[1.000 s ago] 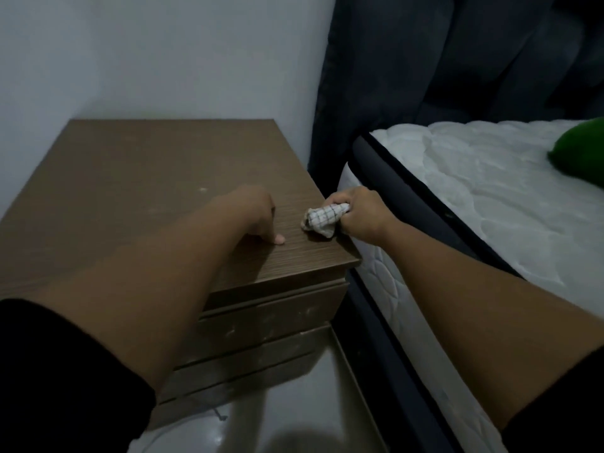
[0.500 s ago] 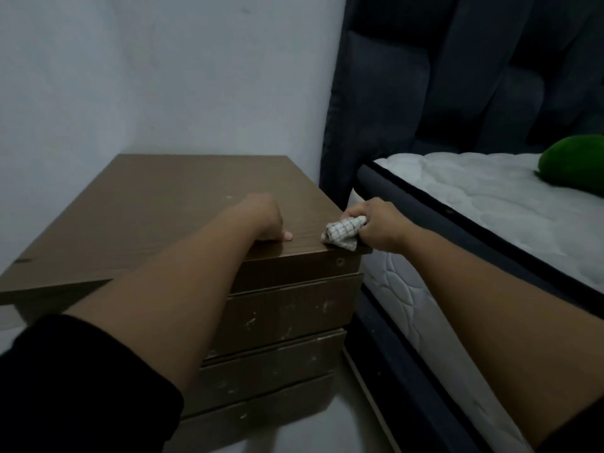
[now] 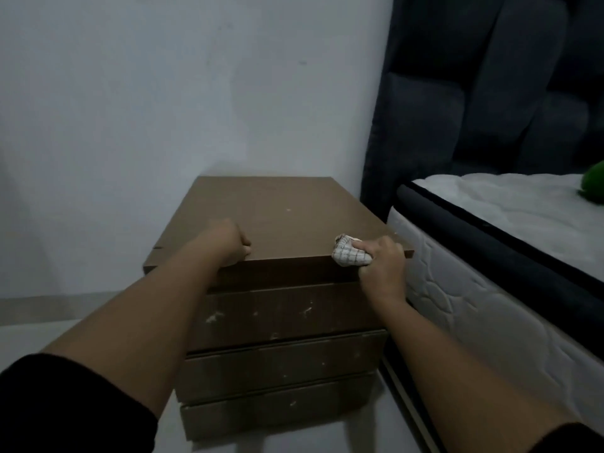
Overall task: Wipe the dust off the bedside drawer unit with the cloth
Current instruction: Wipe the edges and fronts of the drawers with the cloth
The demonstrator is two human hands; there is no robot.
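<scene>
Presently the right hand (image 3: 380, 266) is clamped on the checked cloth (image 3: 349, 255) at the front right corner of the drawer unit (image 3: 284, 223), while the left hand (image 3: 225, 245), fingers curled together, rests on its front edge.

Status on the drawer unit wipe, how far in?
Early to midway. Done: the top looks mostly clean, one speck left. In hand: the right hand presses the cloth on the front right edge; the left hand braces the top. Left: the drawer fronts, visibly spotted with white marks.
</scene>
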